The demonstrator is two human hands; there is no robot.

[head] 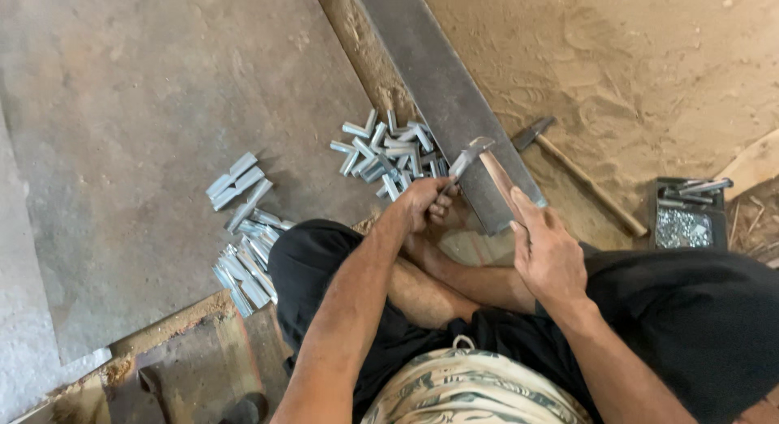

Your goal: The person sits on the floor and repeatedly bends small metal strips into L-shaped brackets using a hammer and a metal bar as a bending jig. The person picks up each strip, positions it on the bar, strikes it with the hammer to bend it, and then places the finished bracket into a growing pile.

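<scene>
Down by the dark steel bar [442,91], the right hand [550,253] grips a hammer [475,156] while the left hand [423,203] pinches a small metal piece [451,183].

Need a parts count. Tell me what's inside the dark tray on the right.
The dark tray holds a heap of small shiny metal bits, with several longer silver pieces across its far end. Whatever lies beneath them is hidden.
</scene>
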